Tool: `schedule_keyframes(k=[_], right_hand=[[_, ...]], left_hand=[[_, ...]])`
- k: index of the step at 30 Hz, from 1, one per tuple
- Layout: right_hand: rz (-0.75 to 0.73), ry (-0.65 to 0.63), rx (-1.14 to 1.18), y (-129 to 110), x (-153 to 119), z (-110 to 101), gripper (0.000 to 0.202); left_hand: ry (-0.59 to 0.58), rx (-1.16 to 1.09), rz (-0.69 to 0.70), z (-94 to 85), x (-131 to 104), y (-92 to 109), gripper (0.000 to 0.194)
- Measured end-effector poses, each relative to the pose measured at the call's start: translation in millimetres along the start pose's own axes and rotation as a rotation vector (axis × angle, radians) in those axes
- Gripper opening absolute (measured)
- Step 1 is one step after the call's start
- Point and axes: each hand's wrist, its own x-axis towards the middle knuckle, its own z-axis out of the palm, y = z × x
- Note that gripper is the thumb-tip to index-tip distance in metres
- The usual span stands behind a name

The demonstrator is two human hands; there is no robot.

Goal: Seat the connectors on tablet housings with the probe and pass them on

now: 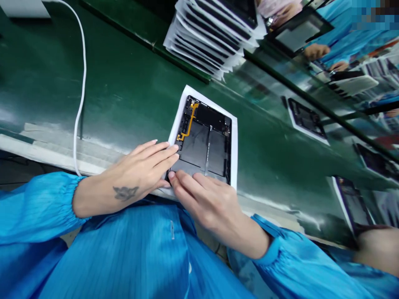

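An opened tablet (199,143) lies on a white foam sheet (233,143) at the near edge of the green bench. Its inside faces up, with dark battery cells and an orange flex cable (189,124) along the left side. My left hand (145,166) rests flat on the tablet's left edge, fingers stretched out. Over the near left corner, my right hand (205,197) has its thumb and forefinger drawn together. Whatever lies between those fingertips is hidden or too small to make out.
A tall stack of white sheets with dark panels (215,37) stands at the back on a ledge. A white cable (82,83) runs down the left side. More opened tablets (307,118) lie to the right. Co-workers in blue sleeves (339,25) work across the bench.
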Motion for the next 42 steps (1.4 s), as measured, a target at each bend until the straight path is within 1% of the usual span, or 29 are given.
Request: schedule_keyframes(k=[5,10,15,18,20,21,24,25,26,27,28,29,31,32,34,37,39,42], right_hand=[[-0.013,-0.004,0.01,1,3,-2,0.029],[-0.003,0.014,-0.061,-5,3,-2,0.028],[0.026,0.045,-0.063,-5,3,5,0.031],[0.052,0.071,0.026,0,-6,11,0.033],[0.143,0.162,0.104,-1,-16,15,0.034],[0.219,0.237,0.133,-4,-21,16,0.034],[0.509,0.561,0.261,-15,-31,18,0.044],[0.598,0.661,0.339,-18,-33,18,0.043],[0.672,0.743,0.431,-22,-33,17,0.036],[0.717,0.801,0.525,-24,-33,17,0.029],[0.733,0.819,0.605,-26,-33,17,0.027],[0.72,0.811,0.661,-27,-33,17,0.033],[0.636,0.774,0.729,-30,-33,21,0.047],[0.581,0.757,0.741,-31,-34,25,0.049],[0.474,0.755,0.714,-35,-37,34,0.041],[0.368,0.741,0.552,-42,-39,48,0.024],[0.343,0.712,0.44,-46,-40,56,0.024],[0.351,0.678,0.361,-47,-41,61,0.037]], left_hand=[[-0.032,-0.017,-0.015,-4.8,2,2,0.053],[-0.038,-0.007,0.001,-4.5,1,1,0.053],[-0.013,-0.046,0.0,-3.7,3,-1,0.049],[-0.037,-0.016,-0.012,-8.8,0,-5,0.054],[-0.038,0.047,-0.032,-14.9,-6,-9,0.06],[-0.029,0.072,-0.044,-18.1,-9,-10,0.061],[0.018,0.07,-0.056,-25.2,-21,-10,0.049],[0.033,0.059,-0.047,-26.3,-23,-9,0.044],[0.044,0.052,-0.034,-26.6,-25,-7,0.04],[0.051,0.048,-0.014,-26.4,-25,-5,0.038],[0.057,0.05,0.013,-25.7,-24,-2,0.038],[0.063,0.055,0.041,-24.8,-23,0,0.038],[0.079,0.077,0.098,-22.6,-19,3,0.037],[0.085,0.091,0.124,-21.6,-18,4,0.036],[0.094,0.124,0.169,-19.9,-16,4,0.035],[0.103,0.153,0.214,-17.9,-15,4,0.034],[0.109,0.142,0.227,-16.5,-16,4,0.035],[0.101,0.102,0.216,-15.0,-16,4,0.039]])
